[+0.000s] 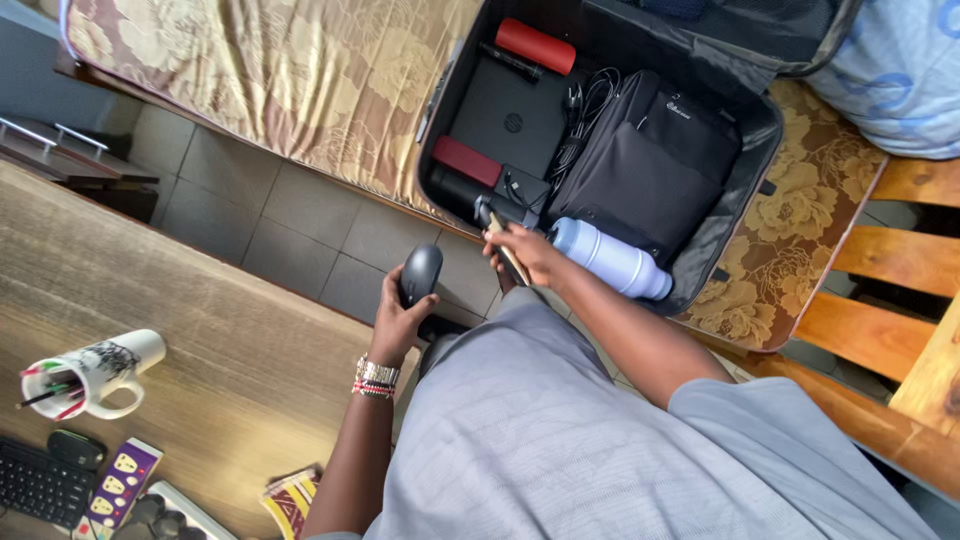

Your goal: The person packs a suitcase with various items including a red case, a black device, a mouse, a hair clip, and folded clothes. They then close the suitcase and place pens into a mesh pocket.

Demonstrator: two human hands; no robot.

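Beside the open suitcase (745,190), the left hand (400,320) grips a black computer mouse (420,273); the right hand (525,255) clasps a slim dark object (497,232).

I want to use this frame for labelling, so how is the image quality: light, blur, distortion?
Head view: even daylight with soft shadows; the suitcase interior is dark, swallowing detail on the black items. The left hand with the computer mouse and the right hand look fairly sharp. The view is tilted, and the wide lens leans the bed and desk edges.

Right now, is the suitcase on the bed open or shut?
Open. The suitcase lies with its lid flung back, and its contents show: a laptop, a black bag and a pale blue bottle.
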